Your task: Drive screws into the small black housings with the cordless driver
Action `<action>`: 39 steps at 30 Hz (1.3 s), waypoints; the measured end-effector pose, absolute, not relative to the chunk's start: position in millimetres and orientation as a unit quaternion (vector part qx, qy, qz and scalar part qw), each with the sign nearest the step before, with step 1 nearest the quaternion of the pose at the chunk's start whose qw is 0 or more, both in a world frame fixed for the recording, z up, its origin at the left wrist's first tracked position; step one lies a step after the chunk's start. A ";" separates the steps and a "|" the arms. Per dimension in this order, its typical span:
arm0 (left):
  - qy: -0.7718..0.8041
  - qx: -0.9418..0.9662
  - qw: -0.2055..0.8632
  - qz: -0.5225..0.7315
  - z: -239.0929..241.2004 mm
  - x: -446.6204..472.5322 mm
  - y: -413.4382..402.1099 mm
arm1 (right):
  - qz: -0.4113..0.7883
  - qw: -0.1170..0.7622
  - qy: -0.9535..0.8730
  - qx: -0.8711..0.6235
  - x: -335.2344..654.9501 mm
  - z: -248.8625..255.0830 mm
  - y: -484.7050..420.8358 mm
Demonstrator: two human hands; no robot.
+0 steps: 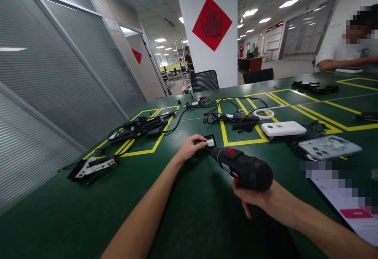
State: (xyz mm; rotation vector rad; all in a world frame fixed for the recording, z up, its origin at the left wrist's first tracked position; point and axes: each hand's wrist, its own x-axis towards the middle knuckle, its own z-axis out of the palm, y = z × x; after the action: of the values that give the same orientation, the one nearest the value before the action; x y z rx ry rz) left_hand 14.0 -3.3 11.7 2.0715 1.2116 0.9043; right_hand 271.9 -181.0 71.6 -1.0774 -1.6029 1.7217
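My right hand (251,196) is wrapped round the grip of a black and red cordless drill (243,168), which is tilted with its chuck pointing left and away. The drill's tip reaches close to a small black part (214,136) with a white piece (210,142) on it, lying on the green table (189,219). Whether the bit touches the part, I cannot tell. My left hand (193,147) presses its closed fingers on the left side of that black part. Those fingers cover some of the part.
Black cables (141,127) lie in a heap at the left, near a black and white flat piece (94,167). Further back are soldering-iron-like tools (193,104). To the right lie a white power bank (283,129), a phone (329,147) and a lit screen (339,200). A person (348,54) sits across.
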 end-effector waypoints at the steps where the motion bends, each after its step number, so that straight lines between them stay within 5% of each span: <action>1: 0.453 0.775 0.283 0.337 11.7 13.7 -3.3 | 0.639 0.271 -0.597 -0.403 272.0 72.2 -181.1; 39: 0.469 0.773 0.276 0.326 13.7 14.5 -3.8 | 0.640 0.296 -0.588 -0.397 268.8 75.6 -181.0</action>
State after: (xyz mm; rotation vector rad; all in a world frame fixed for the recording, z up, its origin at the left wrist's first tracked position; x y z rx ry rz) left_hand 14.5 -3.8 13.7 2.0765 1.2610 0.8763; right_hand 268.8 -181.0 75.6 -1.0562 -1.5633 1.7019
